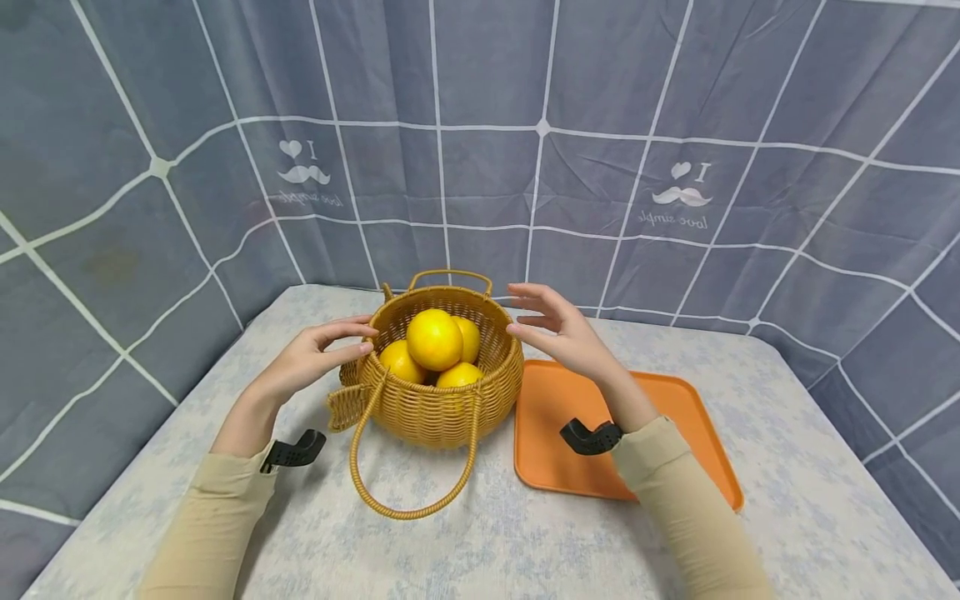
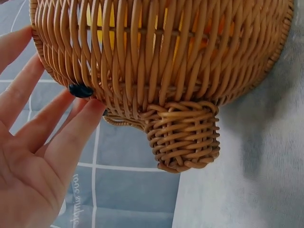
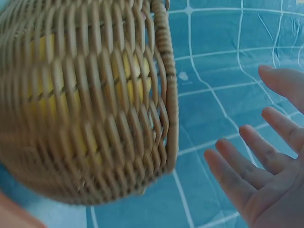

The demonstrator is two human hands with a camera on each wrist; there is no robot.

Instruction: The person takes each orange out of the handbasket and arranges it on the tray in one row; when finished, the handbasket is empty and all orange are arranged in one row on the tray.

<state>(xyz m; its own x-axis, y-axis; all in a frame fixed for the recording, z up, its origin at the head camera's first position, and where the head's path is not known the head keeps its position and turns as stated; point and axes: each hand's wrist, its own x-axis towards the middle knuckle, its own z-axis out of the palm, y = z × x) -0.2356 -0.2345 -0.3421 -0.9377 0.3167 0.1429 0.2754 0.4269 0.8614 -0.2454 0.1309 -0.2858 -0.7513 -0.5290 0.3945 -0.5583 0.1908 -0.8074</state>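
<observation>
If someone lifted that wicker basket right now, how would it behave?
The wicker basket would probably keep its shape, since its weave stands round. The yellow fruits piled inside likely add weight, and the top one could roll if tilted. Its front handle, folded outward, may swing.

The right sleeve [image 1: 693, 517], cut off by the lower edge of the head view, hid part of the orange tray [image 1: 542, 442]. The basket [image 1: 427, 414] hid the lower sides of the yellow fruits [image 1: 435, 340], and the upper one partly covered others. In the right wrist view, the basket was somewhat blurred and cut off at left.
</observation>
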